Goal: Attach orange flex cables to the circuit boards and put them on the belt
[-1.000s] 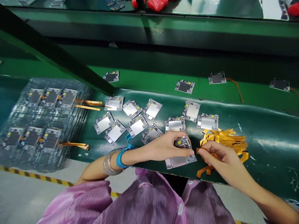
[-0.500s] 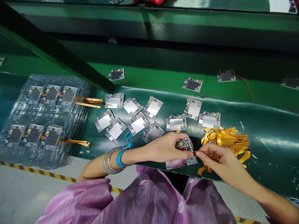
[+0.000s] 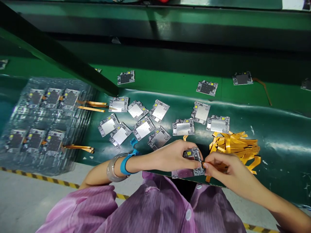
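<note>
On the desk [image 3: 279, 129]: clear trays [image 3: 43, 123] far left, loose boards [image 3: 143, 129] in the middle, orange ribbons [image 3: 236, 144] right.
Left hand [image 3: 173, 157]: fingers closed on a board [image 3: 191, 153] at the near edge.
Right hand [image 3: 225, 171]: fingers pinched on a ribbon [image 3: 208, 177] at that board's edge.

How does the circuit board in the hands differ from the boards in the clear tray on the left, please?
The held circuit board is gripped in the left hand's fingers; the tray boards lie flat in rows in the clear tray. Tray boards at the row ends show orange strips sticking out; at the held circuit board the right hand only pinches a strip at its edge. Both are small grey boards.
</note>
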`<state>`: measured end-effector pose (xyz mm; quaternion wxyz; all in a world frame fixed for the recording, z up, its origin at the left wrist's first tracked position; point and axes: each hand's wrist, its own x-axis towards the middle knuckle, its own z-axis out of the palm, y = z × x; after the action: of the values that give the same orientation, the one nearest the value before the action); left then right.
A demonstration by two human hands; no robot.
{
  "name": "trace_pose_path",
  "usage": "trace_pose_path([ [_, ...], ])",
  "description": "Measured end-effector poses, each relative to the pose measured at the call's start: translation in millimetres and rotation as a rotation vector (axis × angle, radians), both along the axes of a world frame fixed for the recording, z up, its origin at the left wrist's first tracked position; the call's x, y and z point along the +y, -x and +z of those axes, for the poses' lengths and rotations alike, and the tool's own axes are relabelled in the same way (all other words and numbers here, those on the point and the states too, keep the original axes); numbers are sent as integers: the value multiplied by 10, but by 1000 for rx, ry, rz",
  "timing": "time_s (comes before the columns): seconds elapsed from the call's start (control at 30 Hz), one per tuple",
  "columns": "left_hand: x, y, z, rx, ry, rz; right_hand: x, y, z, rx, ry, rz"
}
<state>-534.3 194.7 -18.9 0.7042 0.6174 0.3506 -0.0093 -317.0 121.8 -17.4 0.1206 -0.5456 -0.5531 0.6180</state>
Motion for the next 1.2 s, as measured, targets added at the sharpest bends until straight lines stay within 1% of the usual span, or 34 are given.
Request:
trace_pose_path([
  [0.1,-15,4,-27,-4,12,-24,21,-9,8,12,-11,53],
  [0.17,-22,5,-42,-11,19,-23,30,-8,2,25,-5,57],
  [0.33,-9,11,-46,-4,36,18,-2,20,-69,65,42,-54],
  [0.4,5,12,-38,3,44,22,-20,27,-86,82,52,-76],
  [0.57,16,-2,-33,30,17,17,-34,33,-66,75,50,-67],
  [0.77,9,-45,-109,77,-29,58,-19,26,-92,34,43,-13],
  [0.9,52,-44,-123,39,-8,79,45,2,-69,14,-5,-93],
  [0.97,59,-42,-107,17,-48,76,89,13,-41,38,-10,-108],
  [1.1,36,-30,-48,48,-160,109,191,70,-42,100,55,-48],
  [1.2,124,63,-26,46,-229,179,385,65,-85,113,-7,-91],
])
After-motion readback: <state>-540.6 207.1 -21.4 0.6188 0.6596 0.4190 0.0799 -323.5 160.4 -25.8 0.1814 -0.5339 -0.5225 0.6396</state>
